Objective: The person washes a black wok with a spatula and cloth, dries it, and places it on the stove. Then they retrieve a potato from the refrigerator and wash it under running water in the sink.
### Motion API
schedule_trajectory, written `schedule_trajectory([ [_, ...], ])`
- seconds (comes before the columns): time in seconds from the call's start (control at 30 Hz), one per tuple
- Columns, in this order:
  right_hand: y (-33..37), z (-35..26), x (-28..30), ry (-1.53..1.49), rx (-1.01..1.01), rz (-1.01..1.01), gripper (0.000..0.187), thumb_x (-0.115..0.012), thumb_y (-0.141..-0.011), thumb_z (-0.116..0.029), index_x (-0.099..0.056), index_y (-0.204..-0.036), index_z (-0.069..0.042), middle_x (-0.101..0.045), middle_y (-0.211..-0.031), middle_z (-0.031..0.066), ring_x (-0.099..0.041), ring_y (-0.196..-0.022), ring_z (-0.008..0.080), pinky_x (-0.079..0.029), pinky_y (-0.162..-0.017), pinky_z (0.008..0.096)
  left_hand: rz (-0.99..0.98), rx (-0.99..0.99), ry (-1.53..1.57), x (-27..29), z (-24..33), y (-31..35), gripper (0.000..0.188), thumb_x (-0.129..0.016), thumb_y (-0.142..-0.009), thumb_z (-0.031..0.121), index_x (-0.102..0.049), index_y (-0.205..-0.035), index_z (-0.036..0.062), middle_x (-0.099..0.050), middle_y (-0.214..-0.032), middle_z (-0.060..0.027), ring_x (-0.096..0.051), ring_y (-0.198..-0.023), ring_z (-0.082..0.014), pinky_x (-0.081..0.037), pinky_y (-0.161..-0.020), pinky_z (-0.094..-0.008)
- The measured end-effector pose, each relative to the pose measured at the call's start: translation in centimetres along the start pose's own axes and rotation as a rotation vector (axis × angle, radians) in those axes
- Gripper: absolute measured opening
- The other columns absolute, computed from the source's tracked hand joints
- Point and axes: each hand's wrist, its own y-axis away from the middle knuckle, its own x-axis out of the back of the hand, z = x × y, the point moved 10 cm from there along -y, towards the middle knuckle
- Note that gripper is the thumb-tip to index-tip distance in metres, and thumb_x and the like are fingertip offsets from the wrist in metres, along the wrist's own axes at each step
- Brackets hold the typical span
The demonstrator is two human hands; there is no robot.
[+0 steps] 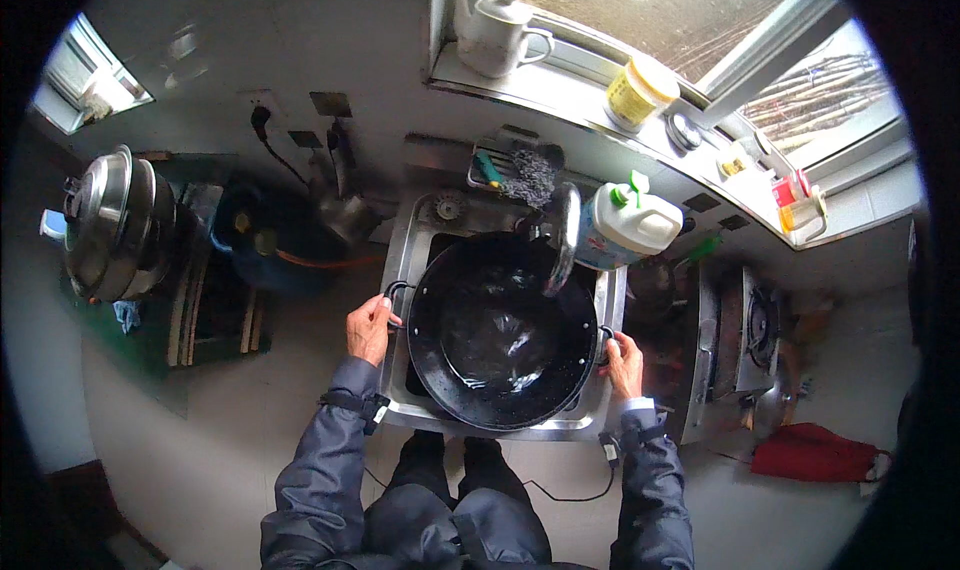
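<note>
Left hand (368, 330) and right hand (624, 366), both bare, are clamped on the two dark loop handles of a large, round, black metal wok (560, 385), one at each side; the fingers are bent in around the loops rather than spread, though the wok's handles partly hide how far the tips wrap. Dark, rippled glints in the bottom of the wok look like a shallow pool of water (505, 345). The wok sits over the square stainless-steel sink (410, 410), its far side beneath the curved grey metal faucet (566, 240); whether it rests on the sink's edge or is borne by the hands, I cannot tell, nor whether water is running. My judgement is that the step in hand is steadying or shifting the wok with both hands while liquid is in it, most likely as part of rinsing. Going on from here calls for a firm, even hold on both sides, so the liquid does not slosh over the near rim, and for room to clear the faucet and the white plastic jug with a green cap (630, 225) just beside it, near the wok's far right edge.
</note>
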Motion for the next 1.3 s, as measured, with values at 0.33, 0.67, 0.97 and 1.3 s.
schedule_trajectory([
  [0.33, -0.3, -1.1, 0.4, -0.161, -0.061, -0.147, 0.034, -0.057, -0.105, -0.017, -0.065, -0.133, 0.0, -0.06, -0.073, 0.0026, -0.056, -0.05, 0.0112, -0.051, -0.043, 0.0272, 0.014, 0.09, 0.049, 0.3, 0.9, 1.8, 0.035, -0.061, -0.106, 0.032, -0.076, -0.115, 0.0025, -0.069, -0.078, -0.0016, -0.056, -0.064, -0.0056, -0.045, -0.059, -0.0212],
  [0.67, -0.4, -4.6, 2.7, 0.411, 0.133, -0.284, 0.035, -0.061, -0.094, -0.023, -0.076, -0.11, 0.005, -0.076, -0.09, 0.0215, -0.076, -0.085, 0.0281, -0.057, -0.081, 0.0411, -0.024, 0.35, 0.311, 1.4, -1.0, 7.6, 0.032, -0.064, -0.104, 0.033, -0.074, -0.108, 0.0038, -0.069, -0.078, -0.0022, -0.053, -0.056, -0.0056, -0.041, -0.051, -0.0205],
  [0.97, -2.1, -5.3, 1.4, 0.478, 0.033, -0.56, 0.032, -0.062, -0.097, -0.021, -0.078, -0.102, 0.006, -0.071, -0.074, 0.0101, -0.063, -0.066, 0.0156, -0.052, -0.064, 0.0345, -0.139, 0.52, 0.58, 0.8, -0.2, 12.0, 0.034, -0.066, -0.102, 0.036, -0.075, -0.108, 0.0043, -0.07, -0.082, -0.0024, -0.054, -0.059, -0.0078, -0.04, -0.053, -0.0224],
  [1.3, -3.3, -6.9, 2.2, 0.567, -0.141, -0.64, 0.029, -0.067, -0.097, -0.021, -0.078, -0.103, 0.004, -0.065, -0.07, 0.0045, -0.056, -0.058, 0.0125, -0.044, -0.051, 0.03, -0.187, 0.677, 0.778, -0.2, -0.3, 15.2, 0.033, -0.063, -0.104, 0.038, -0.071, -0.102, 0.006, -0.072, -0.085, -0.0069, -0.058, -0.065, -0.0109, -0.045, -0.058, -0.0244],
])
